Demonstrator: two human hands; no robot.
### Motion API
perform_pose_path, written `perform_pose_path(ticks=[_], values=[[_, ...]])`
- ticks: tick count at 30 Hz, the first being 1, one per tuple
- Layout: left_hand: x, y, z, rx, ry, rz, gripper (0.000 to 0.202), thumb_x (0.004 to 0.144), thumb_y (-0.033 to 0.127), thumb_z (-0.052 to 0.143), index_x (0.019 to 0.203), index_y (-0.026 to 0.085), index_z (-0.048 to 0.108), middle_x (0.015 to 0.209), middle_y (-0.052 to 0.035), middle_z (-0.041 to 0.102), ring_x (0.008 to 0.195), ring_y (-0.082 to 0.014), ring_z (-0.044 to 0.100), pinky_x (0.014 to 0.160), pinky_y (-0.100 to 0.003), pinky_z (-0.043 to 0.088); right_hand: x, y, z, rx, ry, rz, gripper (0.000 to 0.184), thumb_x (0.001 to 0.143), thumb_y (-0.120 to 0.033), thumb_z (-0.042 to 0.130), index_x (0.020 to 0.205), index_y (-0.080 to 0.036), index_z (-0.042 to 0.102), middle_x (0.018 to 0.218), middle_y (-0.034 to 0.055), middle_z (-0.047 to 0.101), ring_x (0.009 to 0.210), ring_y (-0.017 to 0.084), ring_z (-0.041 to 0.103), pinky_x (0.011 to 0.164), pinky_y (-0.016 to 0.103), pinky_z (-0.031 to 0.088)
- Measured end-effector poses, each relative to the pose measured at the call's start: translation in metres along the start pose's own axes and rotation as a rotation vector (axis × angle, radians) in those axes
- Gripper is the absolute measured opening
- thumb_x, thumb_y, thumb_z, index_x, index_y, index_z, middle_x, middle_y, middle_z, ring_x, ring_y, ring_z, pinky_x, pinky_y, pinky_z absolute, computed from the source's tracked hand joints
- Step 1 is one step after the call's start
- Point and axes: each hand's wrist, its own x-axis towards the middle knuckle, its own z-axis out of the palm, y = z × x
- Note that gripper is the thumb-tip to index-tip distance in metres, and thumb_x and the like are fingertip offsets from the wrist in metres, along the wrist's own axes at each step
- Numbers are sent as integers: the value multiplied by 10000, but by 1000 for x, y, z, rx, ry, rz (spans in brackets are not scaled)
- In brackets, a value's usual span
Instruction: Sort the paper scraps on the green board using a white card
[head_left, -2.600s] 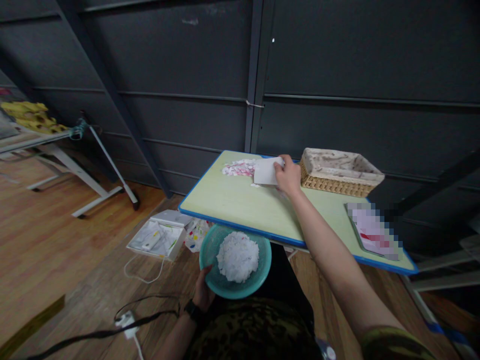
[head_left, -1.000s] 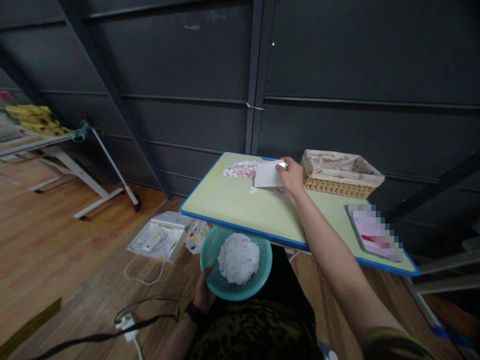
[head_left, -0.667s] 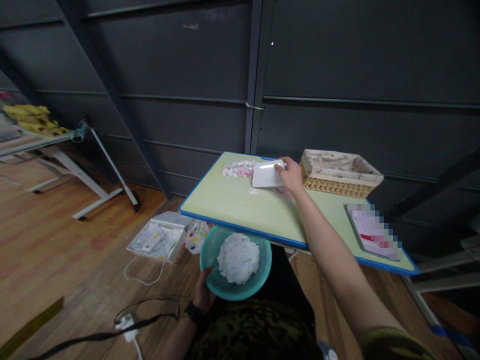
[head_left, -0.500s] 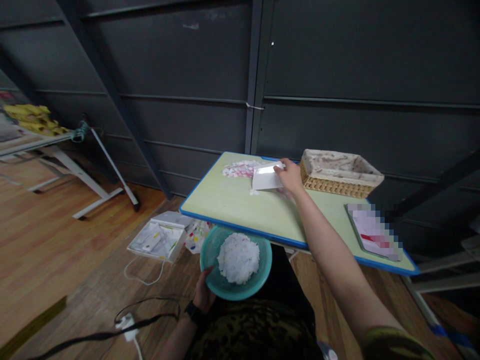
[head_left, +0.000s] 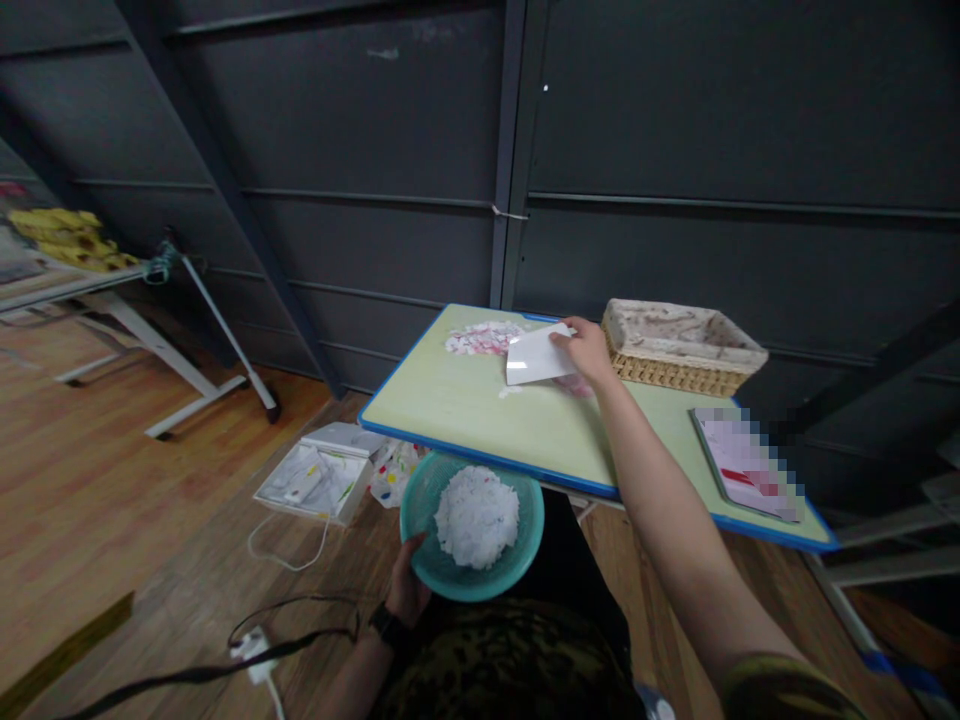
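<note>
The right arm extends from the near right across the table (head_left: 465, 412), forearm slanting to the far left; the right hand (head_left: 586, 350) is closed in a pinch on the right end of a white card (head_left: 536, 352), thumb on top. The left hand (head_left: 409, 585) supports a teal basin (head_left: 421, 520) at its near-left side, with the thumb over the rim; I cannot tell how far its other fingers curl beneath. Count: one card, held tilted above the tabletop; one basin, at the table's near edge; one mound of white flakes (head_left: 478, 517) inside it; one spread of pink-and-white scraps (head_left: 480, 338) to the card's far left; one lined wicker basket (head_left: 675, 374) at far right; one flat tablet (head_left: 750, 465) at near right. Compared with half a second earlier, the card is angled differently: its broad glare strip is reduced to a patch toward the near-left side. Basin and basket remain in place.
</note>
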Motion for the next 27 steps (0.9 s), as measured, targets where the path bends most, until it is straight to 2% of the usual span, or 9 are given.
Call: perform_pose_path(ticks=[4,7,10,17,21,27], values=[[-3,0,4,42,9,36,445,789,157,526,1232,123,534,972,-93,767,1121,-295,599,1066,-456,364,4,7,-2,-59,66,28,362,672,-316,499,940,-130,655,860,113,665,740,219,560,689,316,417],[-5,1,7,67,6,42,454,802,153,509,1252,94,507,940,-98,772,1067,-284,636,1040,-446,396,4,7,0,-25,-24,59,382,643,-313,514,940,-120,656,839,105,666,699,206,557,651,300,414],[-8,3,11,85,21,33,440,798,150,515,1230,68,523,934,-116,771,1072,-285,633,1021,-430,418,3,5,1,72,-97,53,375,629,-327,520,911,-118,654,831,91,662,675,187,551,616,279,406],[-15,8,25,110,26,33,355,755,149,564,1095,65,624,898,-133,772,1041,-314,647,956,-450,472,4,6,-2,79,-60,55,336,610,-335,542,859,-133,639,773,79,642,654,185,537,600,283,392],[-21,12,38,101,20,52,342,738,140,579,1068,87,650,887,-118,774,999,-302,668,924,-433,497,0,1,1,210,-172,51,323,599,-345,572,845,-140,614,742,60,627,614,164,527,549,261,377],[-32,19,50,138,48,48,363,753,155,566,1103,95,638,921,-113,771,958,-291,685,895,-428,517,-5,-4,-5,409,-199,135,343,579,-361,638,843,-179,518,630,4,567,515,133,493,444,218,317]])
